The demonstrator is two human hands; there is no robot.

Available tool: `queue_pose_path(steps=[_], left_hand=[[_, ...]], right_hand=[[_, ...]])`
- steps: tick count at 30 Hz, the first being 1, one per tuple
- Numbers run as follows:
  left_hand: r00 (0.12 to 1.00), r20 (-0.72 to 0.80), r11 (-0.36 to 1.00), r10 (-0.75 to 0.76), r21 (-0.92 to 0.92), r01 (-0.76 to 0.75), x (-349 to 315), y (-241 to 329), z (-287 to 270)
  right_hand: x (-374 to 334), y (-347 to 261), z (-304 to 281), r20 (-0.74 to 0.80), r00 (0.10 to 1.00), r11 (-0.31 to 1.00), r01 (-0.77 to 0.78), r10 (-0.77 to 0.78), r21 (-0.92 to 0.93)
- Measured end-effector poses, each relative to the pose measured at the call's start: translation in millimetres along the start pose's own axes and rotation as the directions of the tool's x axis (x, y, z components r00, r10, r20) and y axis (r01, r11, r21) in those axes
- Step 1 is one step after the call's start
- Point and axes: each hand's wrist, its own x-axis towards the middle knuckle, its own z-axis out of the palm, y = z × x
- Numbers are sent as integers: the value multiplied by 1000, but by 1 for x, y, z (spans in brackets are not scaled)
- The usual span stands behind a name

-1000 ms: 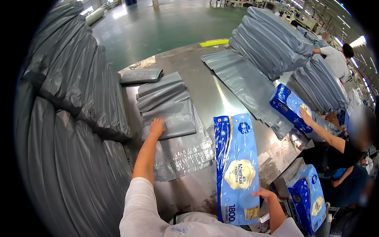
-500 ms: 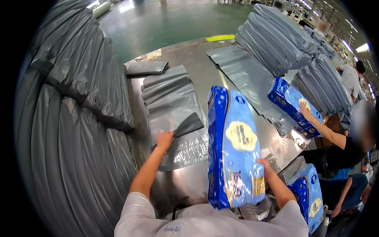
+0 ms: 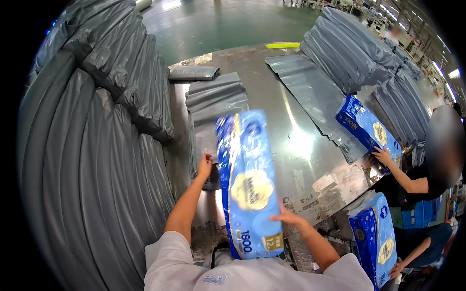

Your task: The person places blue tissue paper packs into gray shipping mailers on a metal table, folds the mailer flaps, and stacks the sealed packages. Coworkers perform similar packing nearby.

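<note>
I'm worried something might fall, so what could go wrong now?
The blue pack might slip, because only the right hand clearly touches it, at one side. It might also crumple the grey bags, since it overlaps them in this view. The left hand is close to the pack, so it could get bumped.

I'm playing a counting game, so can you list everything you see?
Packs: three, blue, one in front of the person, two at right
Bag stacks: two, grey, left and right on the table
Folded bundle: one, grey, table's far left
Big piles: two, grey, left and right
Table: one, silvery, centre
Strip: one, yellow-green, table's far edge
Floor: one, green, beyond
Crate: one, blue, right
Co-workers: at least two, one black-sleeved, right
Sleeves: two, whitish, bottom
Left hand: one, bare, at left stack
Right hand: one, bare, on nearest pack
</note>
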Motion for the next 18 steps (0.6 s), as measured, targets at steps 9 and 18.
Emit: queue_pose_path(steps=[9,18], left_hand=[[970,200,984,136,-143,-109,43,-34,-50],[972,164,869,170,-490,-69,-34,-13,-17]], right_hand=[[9,19,-14,287,902,750,-59,323,-659],[246,-40,-72,275,698,-86,293,-662,-952]])
